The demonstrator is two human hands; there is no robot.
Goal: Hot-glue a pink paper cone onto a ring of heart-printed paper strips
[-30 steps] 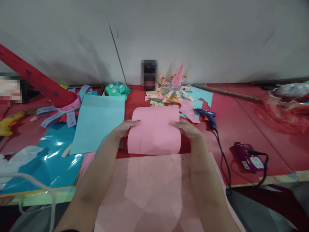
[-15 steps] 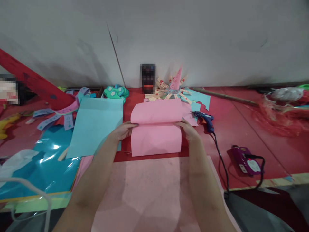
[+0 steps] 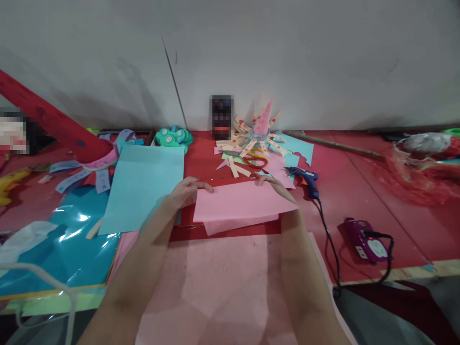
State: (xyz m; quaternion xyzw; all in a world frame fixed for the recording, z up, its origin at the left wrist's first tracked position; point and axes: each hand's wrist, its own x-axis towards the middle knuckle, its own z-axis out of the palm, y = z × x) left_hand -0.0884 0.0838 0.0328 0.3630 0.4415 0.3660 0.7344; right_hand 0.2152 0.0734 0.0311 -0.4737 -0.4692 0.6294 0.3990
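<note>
A sheet of pink paper, doubled over along its far edge, lies in front of me with its upper flap lifted a little off the lower one. My left hand is closed on the left end of the fold. At the fold's right end, my right hand pinches the paper, its palm partly hidden behind the flap. Just beyond the fold are wooden sticks, paper scraps and red-handled scissors. A light blue sheet lies beside my left hand.
Right of my hands lie a blue glue gun and its cord, running to a purple power adapter. A pink cone ringed with sticks stands at the back. Green paper shapes and a large red cone are on the left.
The upper half of the pink paper has come down toward me over the lower half. Both hands now hold the fold's ends, and the scissors and sticks behind have come into view.
</note>
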